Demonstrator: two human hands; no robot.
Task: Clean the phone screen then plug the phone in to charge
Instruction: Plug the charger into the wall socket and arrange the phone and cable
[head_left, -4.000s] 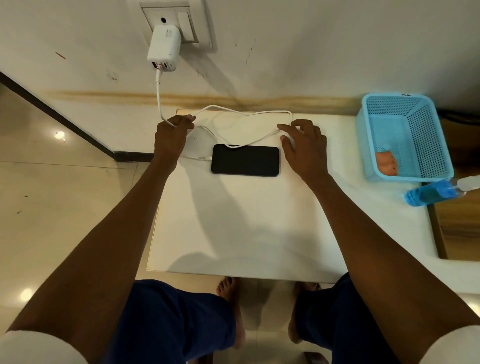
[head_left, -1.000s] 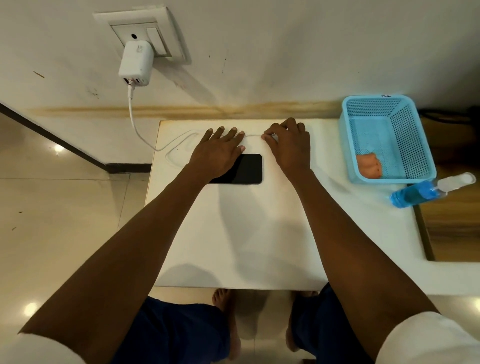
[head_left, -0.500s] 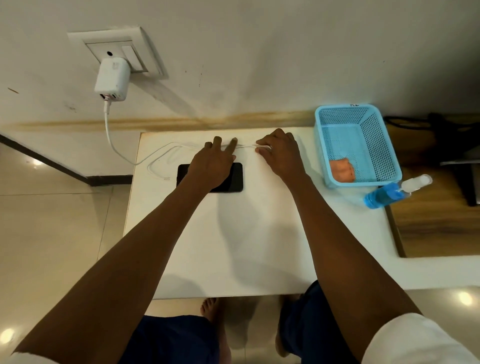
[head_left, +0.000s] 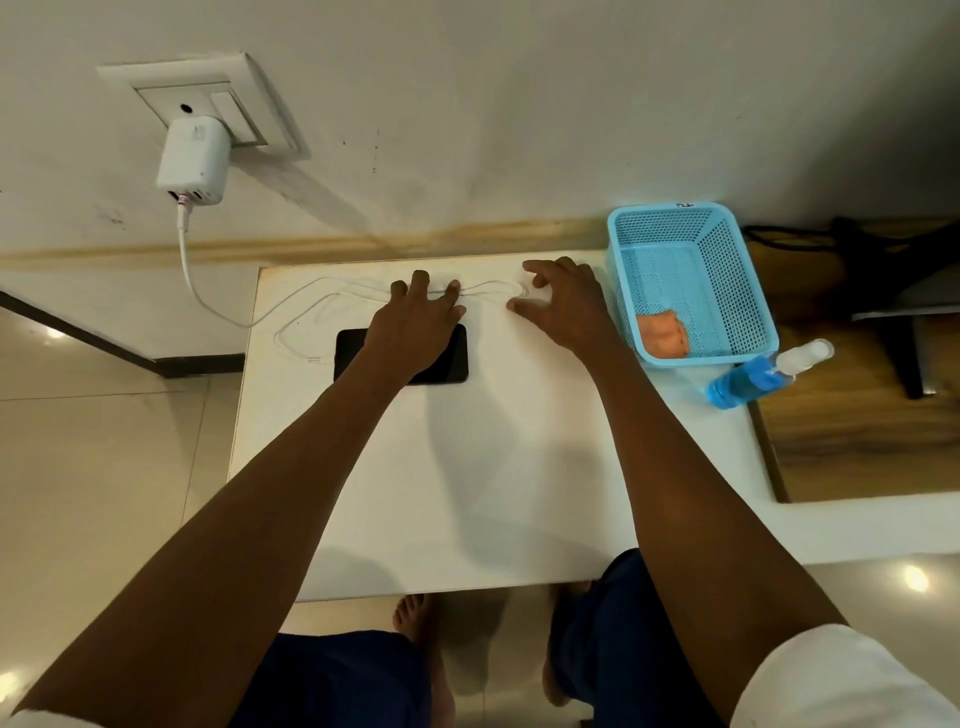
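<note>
Two hands spread the charging cable behind the phone

Both hands work along the back edge of the white counter (head_left: 467, 493), well apart from each other. The left hand (head_left: 415, 332) lies flat with straight fingers, its palm over the right half of the phone (head_left: 353, 353) and its fingertips (head_left: 453, 287) reaching past it onto the white charging cable (head_left: 332, 301), likely to pin the slack so it does not slide. The right hand (head_left: 563, 306) rests further right with its fingers spread and lightly bent over the cable's far loop; whether it pinches the cord or only touches it cannot be told.

The phone lies face up and dark, flat on the counter, near the back left. The cable runs from the white wall charger (head_left: 193, 161), plugged into the socket plate (head_left: 208, 104), down onto the counter, where it lies in loose loops. Its free plug end seems to lie just beside the phone's left edge, so the phone is probably not yet connected.

A blue mesh basket (head_left: 748, 291) stands at the right with an orange cloth (head_left: 662, 332) inside, and a blue spray bottle (head_left: 753, 379) lies on its side just beside it. Put aside like this, they suggest the cleaning is done and the charging step is in hand.
</note>
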